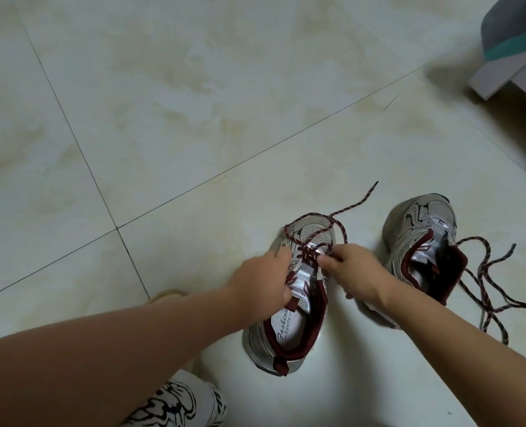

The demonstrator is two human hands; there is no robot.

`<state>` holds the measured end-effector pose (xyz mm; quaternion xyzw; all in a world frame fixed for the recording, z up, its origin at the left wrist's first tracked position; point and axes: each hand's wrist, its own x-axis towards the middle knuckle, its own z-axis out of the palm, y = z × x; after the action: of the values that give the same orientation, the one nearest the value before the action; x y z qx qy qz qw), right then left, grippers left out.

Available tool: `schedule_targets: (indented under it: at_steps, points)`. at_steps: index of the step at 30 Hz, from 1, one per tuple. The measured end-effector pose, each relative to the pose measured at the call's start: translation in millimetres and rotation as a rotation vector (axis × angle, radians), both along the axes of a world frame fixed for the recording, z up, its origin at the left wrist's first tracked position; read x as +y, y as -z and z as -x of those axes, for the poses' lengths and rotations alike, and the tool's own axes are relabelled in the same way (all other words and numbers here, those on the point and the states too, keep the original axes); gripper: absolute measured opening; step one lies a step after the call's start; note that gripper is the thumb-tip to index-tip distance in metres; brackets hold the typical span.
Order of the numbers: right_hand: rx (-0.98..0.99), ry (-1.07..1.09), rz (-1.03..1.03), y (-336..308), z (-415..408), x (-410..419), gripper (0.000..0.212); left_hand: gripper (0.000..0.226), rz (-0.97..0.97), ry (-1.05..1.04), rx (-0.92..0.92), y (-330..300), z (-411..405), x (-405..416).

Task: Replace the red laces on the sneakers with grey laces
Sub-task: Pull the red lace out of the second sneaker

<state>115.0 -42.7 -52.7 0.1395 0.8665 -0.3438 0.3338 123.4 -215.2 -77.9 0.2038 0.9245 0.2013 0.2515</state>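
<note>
Two arms reach down: left hand grips sneaker, right hand pinches red lace.

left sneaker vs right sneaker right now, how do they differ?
The left sneaker has its red lace partly threaded through the lower eyelets; the right sneaker has its lace trailing loose on the floor. The left hand grips the left sneaker while the right hand pinches its lace; nothing grips the right sneaker. Both are silver with dark red lining.
</note>
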Motion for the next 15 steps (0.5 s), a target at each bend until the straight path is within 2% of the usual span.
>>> schedule_targets:
  at_steps: [1,4,5,6,9,10,12,15]
  points:
    - [0.089,-0.015,-0.047,-2,3,4,0.023,0.024,-0.005,-0.001,-0.003,0,0,0]
    - [0.440,-0.161,-0.462,-11,15,17,0.021,0.023,-0.003,0.008,-0.004,0,0,-1]
    - [0.478,-0.168,-0.492,-13,17,17,0.023,0.023,-0.003,0.008,-0.003,0,0,-1]
    - [0.422,-0.158,-0.464,-14,18,14,0.026,0.023,-0.007,0.008,-0.003,1,0,-1]
    - [-0.018,-0.092,-0.166,-8,11,-1,0.042,0.023,-0.025,0.003,-0.002,3,1,-1]
    - [-0.085,-0.104,-0.107,-5,7,-3,0.040,0.024,-0.026,0.000,-0.001,3,1,0]
    - [0.024,-0.090,-0.112,-2,8,0,0.030,0.023,-0.026,0.001,0.001,3,1,0]
    - [0.447,0.193,-0.208,-5,18,19,0.028,0.023,-0.027,0.010,-0.002,5,1,-2]
